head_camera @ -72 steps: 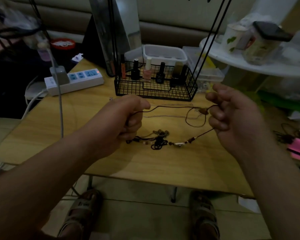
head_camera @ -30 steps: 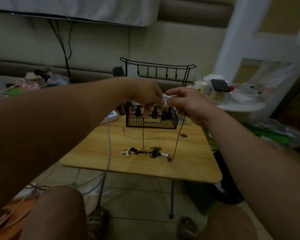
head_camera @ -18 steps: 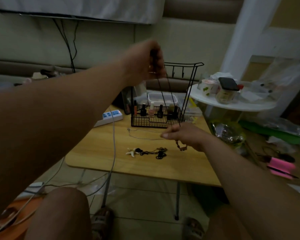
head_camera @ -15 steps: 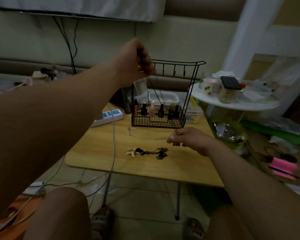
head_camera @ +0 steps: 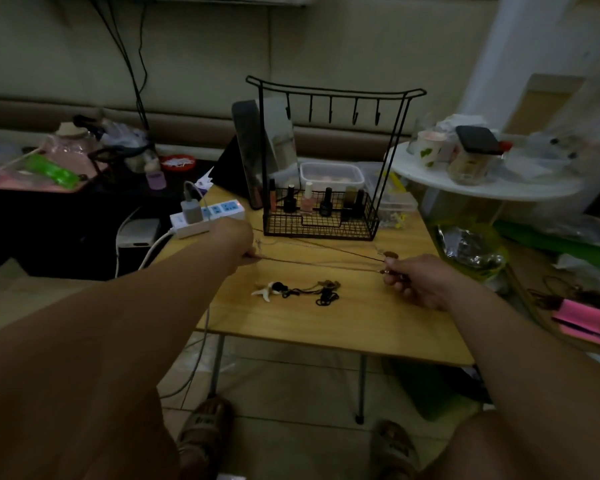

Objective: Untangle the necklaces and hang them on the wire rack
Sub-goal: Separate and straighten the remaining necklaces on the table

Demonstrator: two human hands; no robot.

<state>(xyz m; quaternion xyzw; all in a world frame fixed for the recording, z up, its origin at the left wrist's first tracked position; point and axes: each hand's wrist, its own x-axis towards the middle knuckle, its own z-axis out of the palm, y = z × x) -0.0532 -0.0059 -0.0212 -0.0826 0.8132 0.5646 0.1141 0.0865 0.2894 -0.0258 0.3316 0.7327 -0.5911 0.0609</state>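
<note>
Two hands are in view, the left hand [head_camera: 238, 242] and the right hand [head_camera: 409, 282], with one cord necklace [head_camera: 319, 263] pulled between them. One tangle of necklaces [head_camera: 302, 291] lies on the one wooden table [head_camera: 326, 327]; how many are in it cannot be told. One wire rack [head_camera: 333, 95] carries five hooks [head_camera: 330, 114], and its basket seems to hold six small bottles [head_camera: 307, 202]. There is one power strip [head_camera: 219, 216] with one charger [head_camera: 190, 211], one round white table [head_camera: 482, 192] and two sandals [head_camera: 205, 427].

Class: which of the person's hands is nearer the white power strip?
Left. The left hand is close beside the power strip; the right hand is far off to its right.
</note>
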